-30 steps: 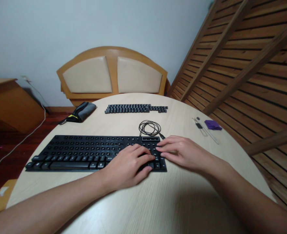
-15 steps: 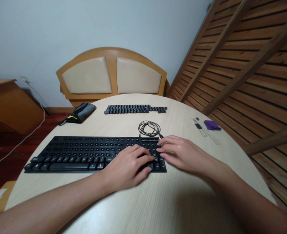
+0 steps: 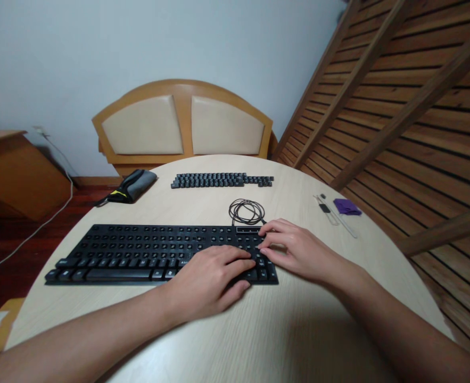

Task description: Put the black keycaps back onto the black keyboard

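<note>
A black keyboard [image 3: 122, 273] lies across the table in front of me. Its upper rows show bare switch sockets, while keycaps sit along the two lowest rows and on the lower number pad. My left hand [image 3: 219, 274] rests over the keyboard's right part, fingers stretched out and partly covering the keys. At the number pad, my right hand [image 3: 293, 246] has its thumb and fingertips bent together over the keys. Whatever lies between those fingertips is too small and covered to make out. The keyboard's coiled black cable [image 3: 247, 211] lies just behind it.
Loose black keycaps [image 3: 208, 180] stand in rows at the far side of the round table [image 3: 298, 330]. A dark pouch [image 3: 134, 186] lies at the back left. On the right are a wire tool with a black handle [image 3: 324, 207], a thin brush [image 3: 340, 215] and a folded purple cloth [image 3: 347, 207].
The keyboard and its cable have shifted slightly to the right. My right thumb and fingertips have drawn closer together at the number pad; my left hand stays over the keys.
</note>
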{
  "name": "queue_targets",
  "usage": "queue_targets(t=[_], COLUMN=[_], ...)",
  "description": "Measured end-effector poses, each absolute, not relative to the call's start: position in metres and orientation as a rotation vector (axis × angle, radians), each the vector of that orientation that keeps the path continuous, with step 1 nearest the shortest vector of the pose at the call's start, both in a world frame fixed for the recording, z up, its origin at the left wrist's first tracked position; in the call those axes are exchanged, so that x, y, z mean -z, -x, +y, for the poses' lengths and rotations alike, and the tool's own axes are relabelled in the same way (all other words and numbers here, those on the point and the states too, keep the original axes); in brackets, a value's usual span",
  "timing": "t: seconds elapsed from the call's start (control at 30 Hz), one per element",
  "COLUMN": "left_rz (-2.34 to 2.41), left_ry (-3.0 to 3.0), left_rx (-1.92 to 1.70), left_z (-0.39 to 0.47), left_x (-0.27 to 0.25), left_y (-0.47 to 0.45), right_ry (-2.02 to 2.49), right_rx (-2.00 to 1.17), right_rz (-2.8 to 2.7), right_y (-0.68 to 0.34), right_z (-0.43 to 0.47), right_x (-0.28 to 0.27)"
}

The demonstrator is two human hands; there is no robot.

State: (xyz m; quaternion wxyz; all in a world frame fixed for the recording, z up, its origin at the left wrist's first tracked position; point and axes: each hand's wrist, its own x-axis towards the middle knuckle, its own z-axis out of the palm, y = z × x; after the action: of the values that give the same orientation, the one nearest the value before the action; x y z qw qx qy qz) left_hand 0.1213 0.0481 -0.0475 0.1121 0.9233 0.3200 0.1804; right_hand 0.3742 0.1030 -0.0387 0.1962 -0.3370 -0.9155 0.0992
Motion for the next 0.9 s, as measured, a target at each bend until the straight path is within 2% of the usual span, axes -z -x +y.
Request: queue_targets(t=[0.4, 0.77, 0.9], left_rz=[0.942, 1.059, 1.023], left_ry=[-2.767, -2.833, -2.893], left_rx=[-0.514, -0.488, -0.45], left_z=[0.049, 0.051, 0.056], left_x=[0.048, 0.047, 0.05], left_y=[-0.12, -0.115, -0.114], right_ry=[1.337, 1.728, 1.571], right_rx=[-0.251, 0.082, 0.135], right_rz=[-2.577, -2.486, -2.354], right_y=[-0.422, -0.461, -0.441], right_z=[0.118, 0.133, 0.136], right_x=[0.026, 0.03, 0.04])
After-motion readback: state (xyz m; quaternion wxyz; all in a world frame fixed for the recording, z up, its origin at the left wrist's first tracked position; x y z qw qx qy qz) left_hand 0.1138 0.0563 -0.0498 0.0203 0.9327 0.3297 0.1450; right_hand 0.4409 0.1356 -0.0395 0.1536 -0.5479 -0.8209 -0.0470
